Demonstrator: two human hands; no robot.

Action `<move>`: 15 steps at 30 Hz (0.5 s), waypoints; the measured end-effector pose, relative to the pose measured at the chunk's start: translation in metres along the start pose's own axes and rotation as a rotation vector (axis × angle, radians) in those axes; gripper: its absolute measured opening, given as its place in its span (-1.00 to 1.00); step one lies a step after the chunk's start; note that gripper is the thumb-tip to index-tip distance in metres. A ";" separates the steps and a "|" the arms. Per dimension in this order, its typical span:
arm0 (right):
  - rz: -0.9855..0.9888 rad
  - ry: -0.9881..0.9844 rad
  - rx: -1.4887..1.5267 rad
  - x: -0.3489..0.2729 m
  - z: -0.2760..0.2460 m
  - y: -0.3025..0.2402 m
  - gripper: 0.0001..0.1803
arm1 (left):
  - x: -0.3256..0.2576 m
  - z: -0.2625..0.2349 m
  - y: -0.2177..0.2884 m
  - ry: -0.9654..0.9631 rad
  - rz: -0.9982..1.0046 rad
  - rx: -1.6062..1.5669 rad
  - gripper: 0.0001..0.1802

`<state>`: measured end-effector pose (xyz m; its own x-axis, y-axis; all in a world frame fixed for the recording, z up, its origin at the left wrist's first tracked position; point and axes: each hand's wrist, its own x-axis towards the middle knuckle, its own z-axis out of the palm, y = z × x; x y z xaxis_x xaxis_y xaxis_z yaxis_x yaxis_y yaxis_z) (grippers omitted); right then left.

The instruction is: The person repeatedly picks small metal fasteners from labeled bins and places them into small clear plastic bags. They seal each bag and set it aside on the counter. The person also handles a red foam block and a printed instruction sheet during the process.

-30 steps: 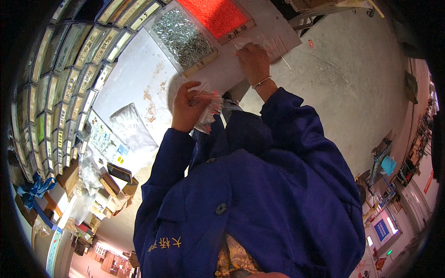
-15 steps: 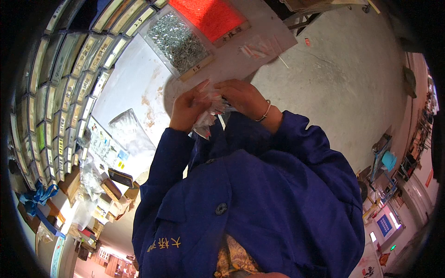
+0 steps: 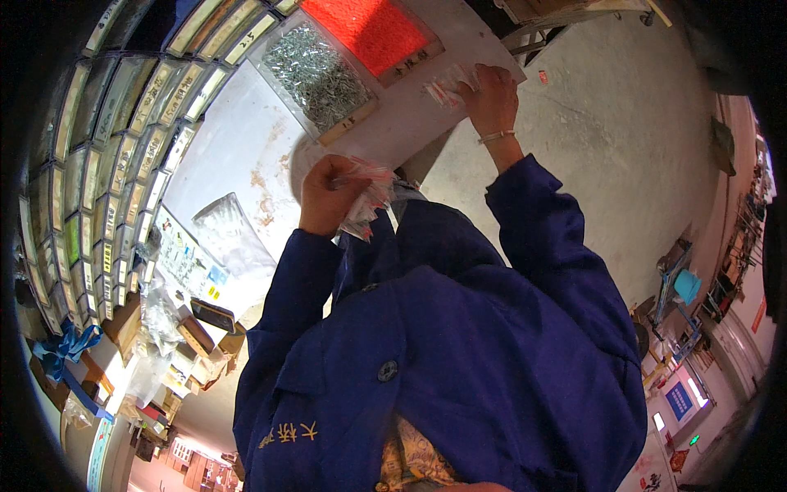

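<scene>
My left hand [image 3: 326, 195] is closed around a bundle of small clear plastic bags [image 3: 369, 197] with red edges, held over the near edge of the table in front of my body. Stretched out to the far right end of the table is my right hand [image 3: 493, 100], with a bracelet at its wrist. Its fingers are curled and pinch at a small clear bag beside a few more red-edged bags [image 3: 443, 92] lying there. The fingertips are partly hidden, so the exact grip is hard to make out.
Beyond my hands, a tray of small metal pins [image 3: 316, 78] stands beside a tray of bright red pieces [image 3: 369, 33]. A large clear bag [image 3: 234, 230] lies on the table [image 3: 234, 156] at left. Stacked labelled drawers [image 3: 123, 164] rise along the left side.
My right hand has left the bundle and reached forward and right to the bags at the table's end. The left hand keeps the bundle nearly in place.
</scene>
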<state>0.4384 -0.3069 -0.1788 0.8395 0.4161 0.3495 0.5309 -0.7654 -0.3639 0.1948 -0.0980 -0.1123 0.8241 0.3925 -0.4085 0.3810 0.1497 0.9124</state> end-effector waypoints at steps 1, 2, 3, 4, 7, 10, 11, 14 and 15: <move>0.007 -0.014 -0.082 0.001 0.005 0.005 -0.67 | 0.000 0.002 0.002 0.034 -0.037 0.080 -0.73; 0.000 -0.003 -0.074 0.001 0.008 0.008 -0.67 | -0.001 0.004 0.003 0.015 -0.012 0.016 -0.72; 0.006 -0.004 -0.075 0.002 0.011 0.009 -0.67 | -0.003 0.005 0.005 0.010 -0.027 -0.031 -0.71; 0.021 -0.029 -0.092 0.004 0.012 0.008 -0.67 | -0.005 0.006 0.006 -0.025 0.033 -0.071 -0.70; 0.002 -0.019 0.031 0.008 0.007 0.000 -0.76 | -0.003 0.004 0.006 -0.026 -0.141 0.069 -0.71; 0.179 -0.142 0.453 0.000 -0.010 -0.021 -0.81 | -0.002 0.003 0.004 -0.093 -0.139 0.006 -0.75; 0.051 -0.172 0.462 -0.008 -0.016 -0.032 -0.83 | -0.001 0.003 0.003 -0.103 -0.063 0.021 -0.77; -0.107 -0.273 0.532 -0.045 -0.033 -0.078 -0.86 | 0.003 0.009 0.003 -0.137 0.095 0.035 -0.81; -0.087 -0.357 0.545 -0.055 -0.036 -0.094 -0.85 | 0.004 0.012 0.004 -0.143 0.099 0.024 -0.82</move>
<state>0.3377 -0.2753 -0.1331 0.7279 0.6744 0.1238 0.5029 -0.4024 -0.7650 0.2048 -0.1061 -0.1107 0.9086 0.2714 -0.3176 0.3032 0.0945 0.9482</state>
